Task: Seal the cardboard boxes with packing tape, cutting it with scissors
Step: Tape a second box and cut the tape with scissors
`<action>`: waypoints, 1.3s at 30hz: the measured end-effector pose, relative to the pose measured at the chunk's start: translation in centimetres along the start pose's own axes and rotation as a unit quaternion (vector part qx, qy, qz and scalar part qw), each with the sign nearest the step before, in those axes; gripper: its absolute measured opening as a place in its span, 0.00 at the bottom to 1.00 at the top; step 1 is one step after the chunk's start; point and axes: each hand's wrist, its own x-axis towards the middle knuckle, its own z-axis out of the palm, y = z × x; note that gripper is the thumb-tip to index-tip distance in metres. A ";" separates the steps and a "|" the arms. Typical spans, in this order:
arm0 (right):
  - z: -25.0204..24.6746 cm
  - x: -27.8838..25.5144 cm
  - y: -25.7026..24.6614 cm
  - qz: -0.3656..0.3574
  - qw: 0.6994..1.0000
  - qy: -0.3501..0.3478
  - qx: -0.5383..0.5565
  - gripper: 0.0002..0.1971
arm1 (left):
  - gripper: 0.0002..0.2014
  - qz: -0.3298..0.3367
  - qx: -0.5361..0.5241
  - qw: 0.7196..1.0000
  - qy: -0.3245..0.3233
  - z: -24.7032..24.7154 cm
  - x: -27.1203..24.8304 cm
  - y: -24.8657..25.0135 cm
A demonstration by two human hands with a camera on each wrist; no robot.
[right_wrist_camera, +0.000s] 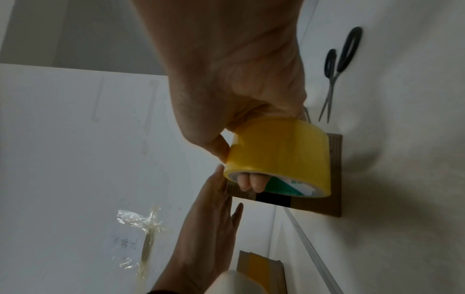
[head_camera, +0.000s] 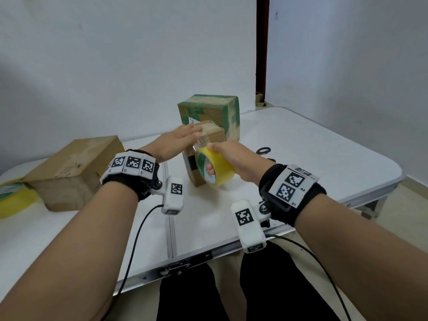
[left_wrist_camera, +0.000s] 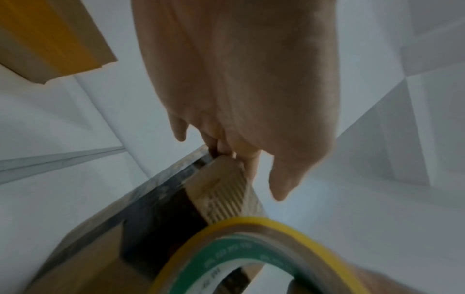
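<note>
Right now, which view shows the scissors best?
Right wrist: the scissors lie whole on the table, black handles and blades both visible. Head shows only the handles behind the right hand. Left wrist shows none.

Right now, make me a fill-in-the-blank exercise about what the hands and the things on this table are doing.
1. The right hand grips a roll of ____ tape.
2. The left hand lies flat on top of the small ____.
3. The black-handled ____ lie on the white table, held by neither hand.
4. Behind the small one stands a box with ____ printing.

Missing words: yellow; box; scissors; green
</note>
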 end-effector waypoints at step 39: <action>-11.6 7.5 3.5 0.047 0.775 0.082 -0.625 0.16 | 0.21 0.019 0.230 0.967 0.109 0.1 2.0 0.7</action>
